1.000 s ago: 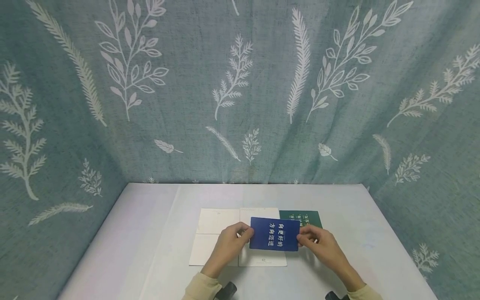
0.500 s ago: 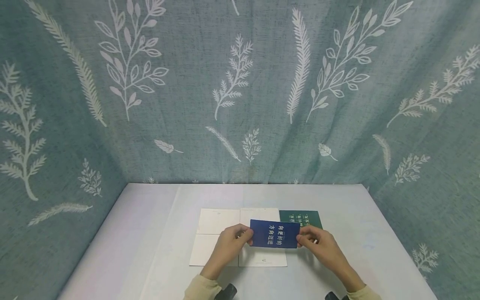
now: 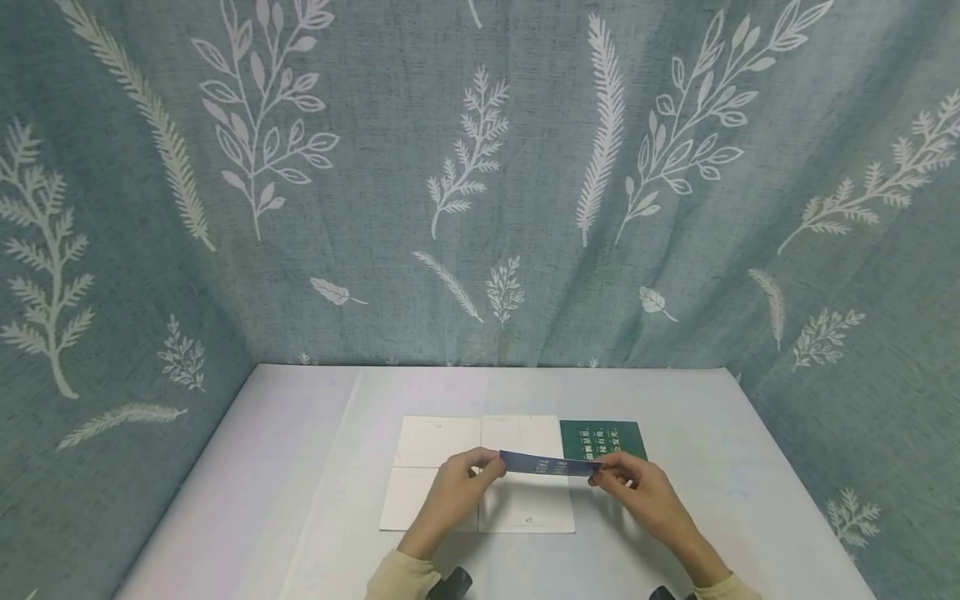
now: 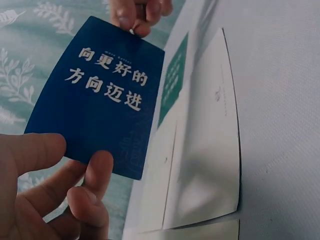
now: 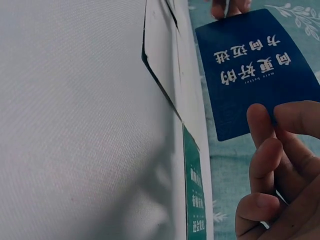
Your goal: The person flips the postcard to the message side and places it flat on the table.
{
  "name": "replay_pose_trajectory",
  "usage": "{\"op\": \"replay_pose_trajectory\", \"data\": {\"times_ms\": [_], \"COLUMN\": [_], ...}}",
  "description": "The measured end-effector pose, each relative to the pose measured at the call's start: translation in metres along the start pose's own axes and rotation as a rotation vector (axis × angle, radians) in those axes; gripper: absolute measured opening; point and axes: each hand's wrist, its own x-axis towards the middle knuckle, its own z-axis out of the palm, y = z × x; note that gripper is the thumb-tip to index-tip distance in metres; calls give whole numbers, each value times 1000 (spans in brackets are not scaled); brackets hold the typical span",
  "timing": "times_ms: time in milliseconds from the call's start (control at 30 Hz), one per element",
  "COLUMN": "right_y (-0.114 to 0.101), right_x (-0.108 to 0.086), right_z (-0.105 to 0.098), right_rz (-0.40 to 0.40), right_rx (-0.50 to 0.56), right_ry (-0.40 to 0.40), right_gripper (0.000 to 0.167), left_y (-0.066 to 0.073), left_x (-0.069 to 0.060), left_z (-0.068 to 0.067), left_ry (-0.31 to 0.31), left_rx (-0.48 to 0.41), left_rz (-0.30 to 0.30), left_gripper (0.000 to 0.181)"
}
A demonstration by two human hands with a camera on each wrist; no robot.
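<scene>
A dark blue card (image 3: 547, 464) with white Chinese lettering is held up above the table, seen nearly edge-on in the head view. My left hand (image 3: 459, 490) pinches its left end between thumb and fingers. At the opposite end my right hand (image 3: 643, 493) pinches it the same way. Both wrist views show the lettered face of the card (image 4: 100, 95) broadly. Below it lie several cream-white cards (image 3: 525, 512), laid edge to edge in a block. A green card (image 3: 626, 437) with white lettering lies against the block's right side, partly covered by the right hand.
The white table (image 3: 300, 467) ends at a back edge against a teal curtain (image 3: 375, 208) with white leaf prints. More curtain hangs at the left and right sides. A dark strap-like object (image 3: 452, 583) sits at the left wrist.
The blue card has tilted from facing the head camera to nearly edge-on, its near edge rising and its far edge dropping. Both hands keep their hold and have hardly shifted.
</scene>
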Motion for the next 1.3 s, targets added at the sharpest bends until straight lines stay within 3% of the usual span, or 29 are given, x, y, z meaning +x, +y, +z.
{"op": "replay_pose_trajectory", "data": {"times_ms": [200, 1300], "right_y": [3, 2], "right_x": [0, -3], "right_z": [0, -9], "right_rz": [-34, -11], "right_rx": [-16, -54], "right_ry": [1, 49], "right_gripper": [19, 22], "left_y": [0, 5], "left_x": [-1, -2], "left_z": [-1, -2], "left_ry": [-2, -29], "left_rx": [-14, -30], "left_rz": [-5, 62], "left_gripper": [34, 28]}}
